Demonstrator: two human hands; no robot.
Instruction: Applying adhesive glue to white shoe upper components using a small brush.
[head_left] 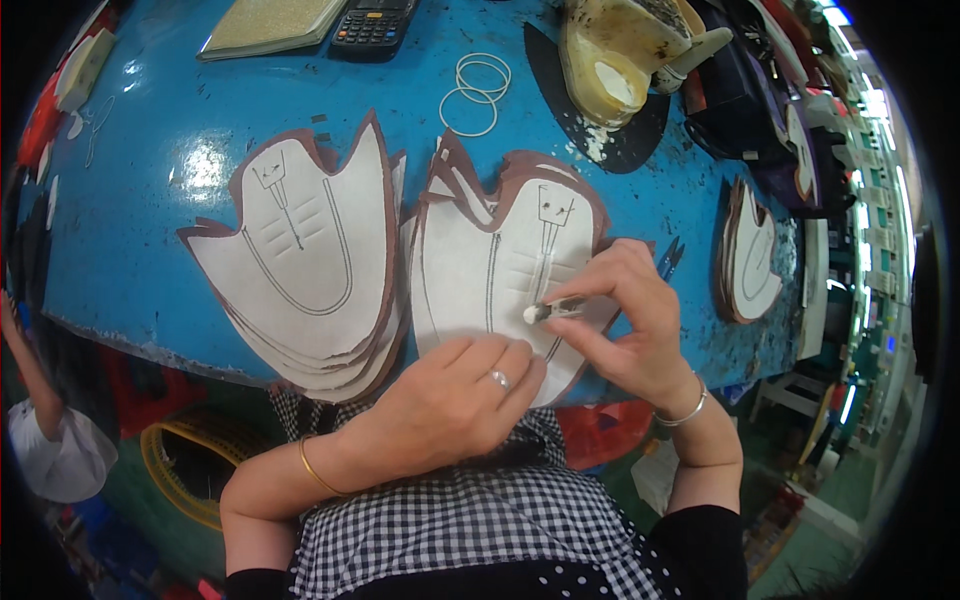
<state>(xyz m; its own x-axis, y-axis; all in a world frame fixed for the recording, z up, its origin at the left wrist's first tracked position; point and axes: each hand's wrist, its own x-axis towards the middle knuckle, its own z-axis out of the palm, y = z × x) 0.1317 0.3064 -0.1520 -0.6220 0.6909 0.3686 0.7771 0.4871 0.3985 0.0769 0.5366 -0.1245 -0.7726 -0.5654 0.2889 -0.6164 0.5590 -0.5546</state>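
A small brush (552,310) is being pinched by the right hand (625,320) mid-frame, the marked shoe piece (480,270) being pressed flat by the left hand (450,400); looks like the stack (310,260) at left is waiting.

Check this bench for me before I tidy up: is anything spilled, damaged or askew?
Yes. White crumbs lie spilled on the dark mat beside the stained glue pot. The blue table has chipped paint along its near edge. The stack under no hand is fanned, its pieces not squared up.
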